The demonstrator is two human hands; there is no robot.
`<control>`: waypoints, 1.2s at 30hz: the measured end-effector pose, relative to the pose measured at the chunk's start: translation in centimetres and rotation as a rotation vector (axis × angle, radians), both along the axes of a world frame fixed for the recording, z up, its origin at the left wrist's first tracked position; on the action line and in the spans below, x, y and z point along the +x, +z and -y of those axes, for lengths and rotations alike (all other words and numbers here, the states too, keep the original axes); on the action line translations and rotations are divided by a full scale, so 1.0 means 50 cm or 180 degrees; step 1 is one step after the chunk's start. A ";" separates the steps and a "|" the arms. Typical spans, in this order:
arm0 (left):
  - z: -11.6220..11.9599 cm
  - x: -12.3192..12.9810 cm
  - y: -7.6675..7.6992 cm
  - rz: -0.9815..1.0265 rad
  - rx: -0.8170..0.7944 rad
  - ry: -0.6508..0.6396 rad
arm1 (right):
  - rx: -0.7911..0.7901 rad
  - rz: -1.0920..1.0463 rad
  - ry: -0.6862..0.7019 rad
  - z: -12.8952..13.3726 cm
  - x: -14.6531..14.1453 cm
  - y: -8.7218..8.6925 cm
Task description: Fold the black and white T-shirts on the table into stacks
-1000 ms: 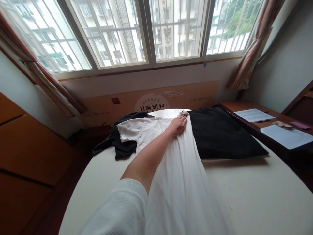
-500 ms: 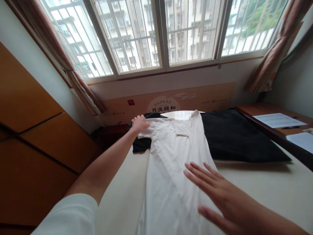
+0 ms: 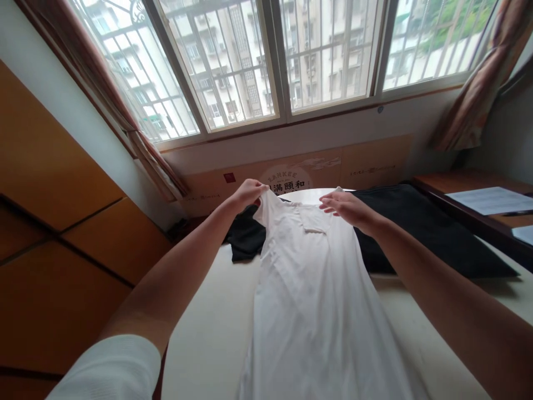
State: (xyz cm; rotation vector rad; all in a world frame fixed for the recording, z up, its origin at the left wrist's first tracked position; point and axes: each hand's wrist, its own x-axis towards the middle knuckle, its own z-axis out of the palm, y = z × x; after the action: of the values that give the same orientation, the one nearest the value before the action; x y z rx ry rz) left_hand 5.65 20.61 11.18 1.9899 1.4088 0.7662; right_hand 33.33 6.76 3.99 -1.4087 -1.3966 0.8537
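Note:
A white T-shirt (image 3: 308,300) lies lengthwise on the pale table, with a folded-over piece like a sleeve near its far end. At the far left corner my left hand (image 3: 249,194) is closed in a pinch on the cloth and lifts that corner off the table. My right hand (image 3: 347,208) is over the far right corner of the shirt, fingers stretched out and apart. Whether its fingertips touch the cloth is hard to tell.
Dark folded cloth (image 3: 420,233) lies to the right of the shirt, and a smaller black garment (image 3: 245,236) to its left. Papers (image 3: 491,199) and a pen rest on the wooden desk at right. A printed cardboard panel (image 3: 375,158) stands behind the table (image 3: 200,333), below the windows.
My left hand has raised the shirt's far left corner. My right hand has moved forward from above the shirt's middle to its far right corner.

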 end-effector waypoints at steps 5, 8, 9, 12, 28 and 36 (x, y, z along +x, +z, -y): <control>0.021 0.178 0.005 0.0760 -0.0508 -0.0335 | -0.0180 -0.0874 0.0845 -0.041 -0.052 0.016; 0.035 0.256 -0.011 0.1053 -0.0715 -0.0519 | 0.0060 -0.1110 0.0959 -0.055 -0.080 0.017; 0.038 0.270 -0.018 0.1215 -0.0880 -0.0682 | 0.0101 -0.1175 0.0799 -0.057 -0.084 0.013; 0.038 0.276 -0.047 0.1701 -0.1417 -0.1248 | 0.0025 -0.1377 0.0099 -0.058 -0.074 -0.016; -0.110 0.196 -0.221 -0.0757 0.0146 -0.0636 | -0.0532 -0.0864 -0.0930 -0.114 0.032 -0.068; -0.144 0.193 -0.159 -0.0828 0.0553 -0.0146 | -0.0701 -0.0717 -0.1133 -0.133 0.058 -0.081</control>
State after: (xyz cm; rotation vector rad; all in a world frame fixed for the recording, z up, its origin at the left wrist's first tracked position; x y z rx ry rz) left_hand 15.30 27.82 3.25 2.3169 1.4772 0.6458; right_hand 36.25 13.41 -0.05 -1.6110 -0.8682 0.9159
